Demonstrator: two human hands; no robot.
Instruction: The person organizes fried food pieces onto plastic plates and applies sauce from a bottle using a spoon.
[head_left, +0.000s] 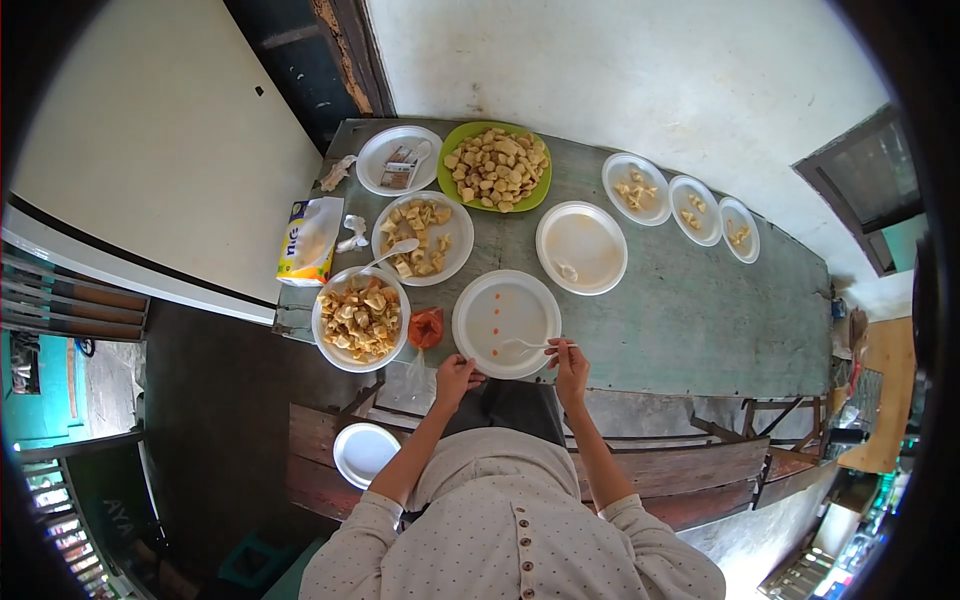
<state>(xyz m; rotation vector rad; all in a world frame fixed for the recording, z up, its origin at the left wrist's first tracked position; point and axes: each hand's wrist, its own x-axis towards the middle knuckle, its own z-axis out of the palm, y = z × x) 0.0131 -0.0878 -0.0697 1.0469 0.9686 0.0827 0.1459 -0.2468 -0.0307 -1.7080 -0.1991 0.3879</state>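
Note:
A white plate (482,318) lies at the table's front edge, with several small orange-red dabs in a rough line on it. At its lower left rim, my left hand (457,382) has its fingers closed on the edge. My right hand (570,374) pinches the handle of a white plastic spoon (535,346), whose head is over the plate's right part. Beside the plate on the left sits a tied clear bag of red sauce (426,328). A bowl-like plate piled with golden-brown food pieces (362,318) stands at the table's front left.
Farther back are a plate of pale chunks (420,238) with a spoon, a green plate heaped with chunks (497,168), and a plate with packets (402,163). A tissue pack (310,240) stands left. Another plate (582,235) and three small portions (695,211) lie right. A bench (680,470) runs below.

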